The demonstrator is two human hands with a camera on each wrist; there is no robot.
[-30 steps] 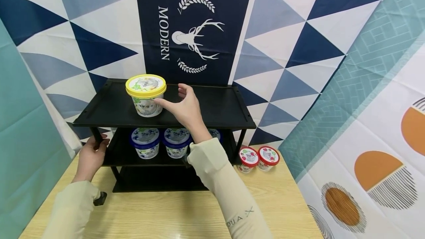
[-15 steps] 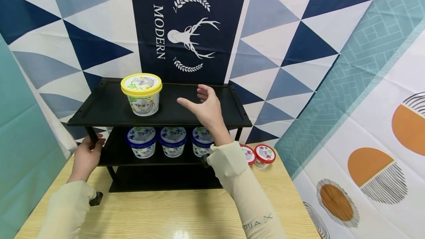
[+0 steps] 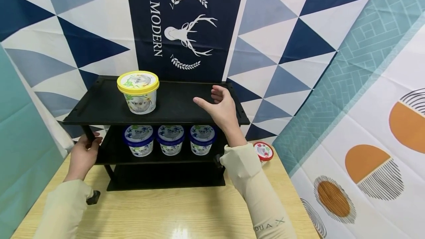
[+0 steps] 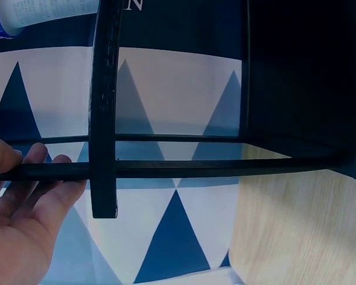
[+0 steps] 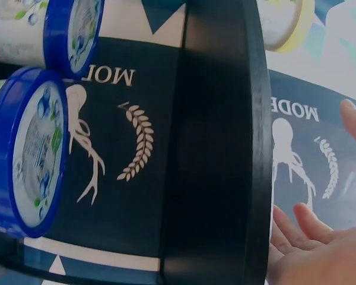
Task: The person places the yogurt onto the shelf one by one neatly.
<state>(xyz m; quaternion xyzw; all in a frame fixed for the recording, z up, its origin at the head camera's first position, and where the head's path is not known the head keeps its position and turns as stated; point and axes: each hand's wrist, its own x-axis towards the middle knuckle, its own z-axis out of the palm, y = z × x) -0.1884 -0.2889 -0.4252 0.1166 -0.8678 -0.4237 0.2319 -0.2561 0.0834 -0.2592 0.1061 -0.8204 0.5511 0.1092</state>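
Observation:
A yellow-lidded tub [image 3: 141, 100] stands upright on the left part of the top shelf of a black rack [image 3: 180, 102]. Over the right part of that shelf my right hand [image 3: 220, 108] is held with thumb and fingers spread, and nothing lies between them. At the rack's left side, my left hand [image 3: 81, 156] grips the post [image 3: 87, 132] under the top shelf; the left wrist view shows thumb and fingers [image 4: 62, 199] on either side of the black bar. Three blue-lidded tubs, the right one [image 3: 203, 140] among them, stand in a row on the middle shelf.
A red-lidded tub [image 3: 263, 151] stands on the wooden table [image 3: 159, 213] right of the rack, partly hidden by my right forearm. A patterned wall cloth [image 3: 265, 36] hangs behind the rack. The rack's bottom shelf [image 3: 166, 176] lies low over the table.
My right hand has moved right, away from the yellow-lidded tub, which has stayed on the top shelf. My left hand keeps its grip on the post. The view has shifted slightly.

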